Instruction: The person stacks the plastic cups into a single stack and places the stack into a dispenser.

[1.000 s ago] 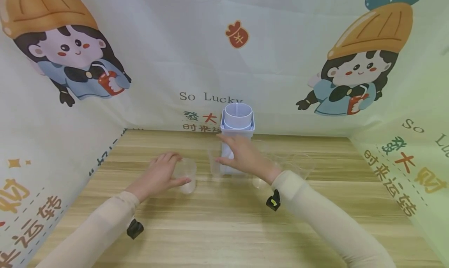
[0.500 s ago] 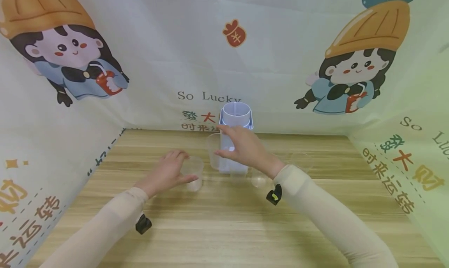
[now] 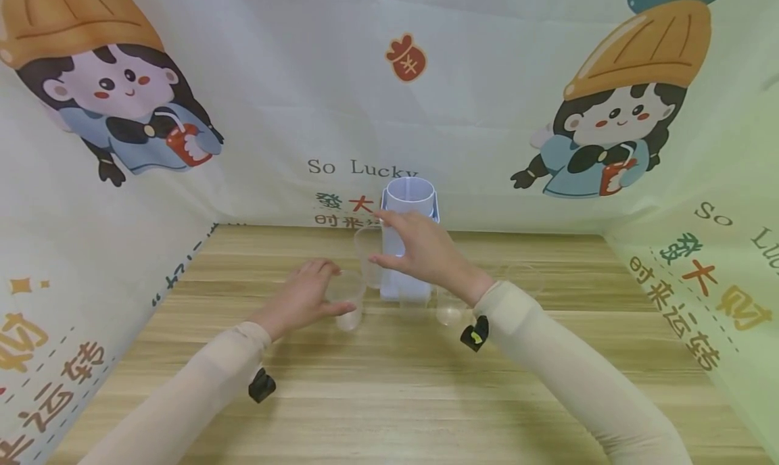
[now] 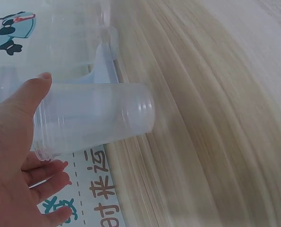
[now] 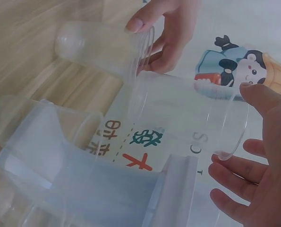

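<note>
By its rim, my left hand holds a clear plastic cup, thumb on one side and fingers on the other, as the left wrist view shows. My right hand grips the rim of a second clear cup in front of the pale lavender holder. In the right wrist view the two cups are close together, the base of the right-hand cup near the rim of the left-hand cup. A round tube rises from the holder's top.
More clear cups stand around the holder's front and right, among them a cup and another cup, partly behind my right wrist. A printed cloth hangs behind and at both sides of the wooden table.
My left hand has moved right with its cup, closer to the holder. My right hand has risen slightly with its cup. The view has shifted a little.
</note>
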`<action>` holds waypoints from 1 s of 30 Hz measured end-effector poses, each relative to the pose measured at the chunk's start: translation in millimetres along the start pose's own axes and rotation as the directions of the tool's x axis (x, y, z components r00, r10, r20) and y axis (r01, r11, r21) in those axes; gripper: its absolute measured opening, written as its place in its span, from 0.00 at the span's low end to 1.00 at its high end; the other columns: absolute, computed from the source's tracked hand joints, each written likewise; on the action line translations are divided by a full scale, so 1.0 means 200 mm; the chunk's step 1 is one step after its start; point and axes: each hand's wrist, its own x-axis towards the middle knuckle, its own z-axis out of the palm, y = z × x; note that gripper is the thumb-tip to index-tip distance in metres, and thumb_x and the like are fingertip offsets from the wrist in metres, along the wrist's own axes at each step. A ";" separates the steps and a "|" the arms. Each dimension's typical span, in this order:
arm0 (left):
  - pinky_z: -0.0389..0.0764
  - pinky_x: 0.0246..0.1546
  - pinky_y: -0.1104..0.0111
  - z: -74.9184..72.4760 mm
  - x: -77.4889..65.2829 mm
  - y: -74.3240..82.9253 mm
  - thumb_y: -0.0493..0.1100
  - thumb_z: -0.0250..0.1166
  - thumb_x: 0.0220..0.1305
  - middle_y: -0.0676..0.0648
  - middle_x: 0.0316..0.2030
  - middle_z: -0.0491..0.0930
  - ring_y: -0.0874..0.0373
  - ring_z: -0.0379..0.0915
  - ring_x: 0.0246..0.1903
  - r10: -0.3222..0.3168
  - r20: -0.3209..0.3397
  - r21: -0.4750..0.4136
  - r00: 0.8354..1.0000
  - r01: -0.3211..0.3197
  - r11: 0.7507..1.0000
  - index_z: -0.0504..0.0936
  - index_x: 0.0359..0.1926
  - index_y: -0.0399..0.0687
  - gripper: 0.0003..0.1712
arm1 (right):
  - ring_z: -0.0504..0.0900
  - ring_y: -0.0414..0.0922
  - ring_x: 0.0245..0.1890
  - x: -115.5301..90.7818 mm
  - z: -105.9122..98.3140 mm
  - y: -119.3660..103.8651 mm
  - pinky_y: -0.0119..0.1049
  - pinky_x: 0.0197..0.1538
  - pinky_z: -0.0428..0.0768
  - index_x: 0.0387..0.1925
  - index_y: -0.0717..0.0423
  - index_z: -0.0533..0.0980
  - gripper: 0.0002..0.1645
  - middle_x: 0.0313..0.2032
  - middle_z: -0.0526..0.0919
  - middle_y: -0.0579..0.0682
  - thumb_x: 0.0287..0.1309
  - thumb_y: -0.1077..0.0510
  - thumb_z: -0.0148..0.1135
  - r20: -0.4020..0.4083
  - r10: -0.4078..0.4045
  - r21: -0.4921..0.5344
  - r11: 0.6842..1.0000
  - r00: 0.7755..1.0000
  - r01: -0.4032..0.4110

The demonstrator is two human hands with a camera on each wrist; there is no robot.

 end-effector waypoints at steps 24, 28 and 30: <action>0.74 0.61 0.48 0.06 0.06 0.05 0.66 0.72 0.52 0.38 0.55 0.75 0.42 0.72 0.57 -0.009 -0.015 -0.114 1.000 0.008 0.993 0.72 0.59 0.33 0.47 | 0.82 0.48 0.47 0.04 -0.02 -0.07 0.44 0.52 0.81 0.70 0.51 0.66 0.45 0.52 0.85 0.53 0.57 0.37 0.68 0.000 -0.055 -0.012 0.998 0.998 0.055; 0.76 0.59 0.50 0.07 0.06 0.05 0.64 0.74 0.51 0.37 0.54 0.75 0.43 0.72 0.55 -0.030 -0.013 -0.184 0.999 0.027 0.983 0.72 0.57 0.31 0.46 | 0.82 0.48 0.47 0.04 0.00 -0.07 0.44 0.51 0.81 0.70 0.51 0.66 0.45 0.53 0.84 0.53 0.57 0.37 0.67 -0.002 -0.062 -0.008 0.998 0.998 0.062; 0.77 0.58 0.51 0.07 0.06 0.04 0.63 0.74 0.51 0.37 0.54 0.75 0.44 0.72 0.54 -0.039 -0.012 -0.211 0.999 0.036 0.977 0.72 0.56 0.31 0.46 | 0.81 0.48 0.46 0.04 0.01 -0.08 0.44 0.50 0.81 0.70 0.52 0.66 0.45 0.54 0.84 0.54 0.57 0.37 0.67 0.001 -0.061 -0.004 0.998 0.998 0.061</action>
